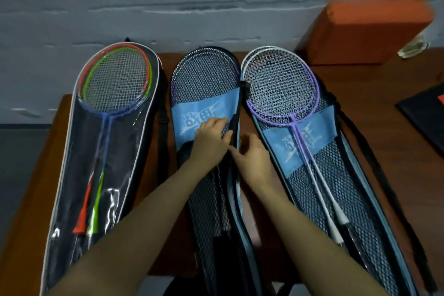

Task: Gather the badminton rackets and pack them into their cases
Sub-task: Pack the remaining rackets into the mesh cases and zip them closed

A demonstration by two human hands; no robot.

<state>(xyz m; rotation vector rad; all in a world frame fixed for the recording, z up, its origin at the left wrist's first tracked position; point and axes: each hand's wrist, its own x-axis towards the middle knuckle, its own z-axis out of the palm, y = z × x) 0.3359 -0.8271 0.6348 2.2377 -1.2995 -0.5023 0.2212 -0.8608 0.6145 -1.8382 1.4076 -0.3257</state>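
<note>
Three racket cases lie side by side on a brown table (360, 94). The left case (72, 151) has a clear cover over orange and green rackets (115, 79). The middle mesh case (204, 84), with a blue logo panel, holds rackets under its cover. My left hand (211, 137) presses flat on that panel. My right hand (252, 154) pinches the middle case's dark zipper edge beside it. The right case (336, 175) lies open, with a purple racket (278, 86) and a white racket (322, 190) resting on top of it.
An orange block (365, 31) stands at the back right against the grey wall. A dark flat item (425, 108) lies at the right edge. Black straps (384, 175) trail beside the right case. The table's left edge falls off near the left case.
</note>
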